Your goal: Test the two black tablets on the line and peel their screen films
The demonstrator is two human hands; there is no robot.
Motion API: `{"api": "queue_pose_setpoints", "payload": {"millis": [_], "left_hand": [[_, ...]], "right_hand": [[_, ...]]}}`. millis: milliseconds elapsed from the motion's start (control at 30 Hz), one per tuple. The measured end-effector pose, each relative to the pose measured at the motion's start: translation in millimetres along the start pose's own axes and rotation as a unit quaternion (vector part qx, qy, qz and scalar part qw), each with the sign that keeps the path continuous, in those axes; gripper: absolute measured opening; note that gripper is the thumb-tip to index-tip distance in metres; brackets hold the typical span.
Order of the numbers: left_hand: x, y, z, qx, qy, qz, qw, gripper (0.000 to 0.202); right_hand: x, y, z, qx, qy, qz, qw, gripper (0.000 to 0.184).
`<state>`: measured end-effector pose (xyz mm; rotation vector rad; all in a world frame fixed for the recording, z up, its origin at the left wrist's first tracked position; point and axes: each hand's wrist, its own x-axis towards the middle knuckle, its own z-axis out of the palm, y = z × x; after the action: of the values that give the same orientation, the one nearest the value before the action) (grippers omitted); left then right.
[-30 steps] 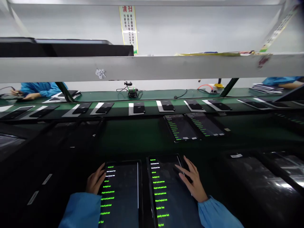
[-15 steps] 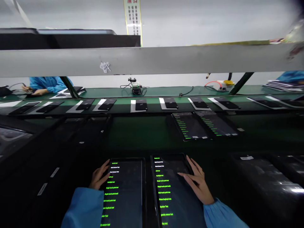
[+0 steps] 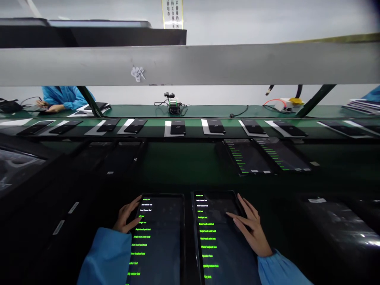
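Two dark tablets lie side by side in front of me, both showing lists of green text. My left hand [image 3: 126, 215] rests on the left edge of the left tablet [image 3: 162, 237], fingers spread. My right hand [image 3: 252, 229] lies flat on the right side of the right tablet [image 3: 215, 233], fingers apart and touching the screen. Neither hand holds anything. Blue sleeves cover both of my arms.
Two more lit tablets [image 3: 247, 156] lie further back on the right. A row of dark phones [image 3: 177, 127] on white sheets runs along the green belt. A grey beam [image 3: 190, 63] crosses overhead. A co-worker's blue sleeve [image 3: 63, 97] is at far left. Dark trays flank me.
My view has tilted downward, so everything sits higher in frame. My right hand slid slightly toward me across the right tablet's screen. My left hand stays on the left tablet's edge.
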<state>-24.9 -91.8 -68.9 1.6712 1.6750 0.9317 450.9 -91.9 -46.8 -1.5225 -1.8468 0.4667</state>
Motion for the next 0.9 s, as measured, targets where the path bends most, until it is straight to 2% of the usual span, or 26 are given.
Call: {"api": "queue_pose_setpoints", "payload": {"millis": [267, 533, 600, 767, 900], "left_hand": [[1, -7, 2.6, -0.006, 0.020, 0.038, 0.999, 0.073], [5, -2, 5.3, -0.061, 0.046, 0.008, 0.997, 0.061], [8, 4, 4.9, -0.079, 0.048, -0.025, 0.995, 0.060], [13, 22, 3.2, -0.163, 0.059, -0.167, 0.971, 0.069], [16, 24, 1.9, -0.163, 0.068, -0.177, 0.968, 0.070]], "right_hand": [[2, 12, -1, -0.069, 0.004, -0.068, 0.995, 0.028], [1, 4, 0, -0.112, 0.005, -0.085, 0.990, 0.024], [2, 3, 1, -0.096, 0.018, -0.085, 0.992, 0.024], [6, 0, -3, -0.069, 0.039, -0.086, 0.993, 0.029], [-14, -18, -16, -0.077, 0.002, -0.094, 0.993, 0.039]]}}
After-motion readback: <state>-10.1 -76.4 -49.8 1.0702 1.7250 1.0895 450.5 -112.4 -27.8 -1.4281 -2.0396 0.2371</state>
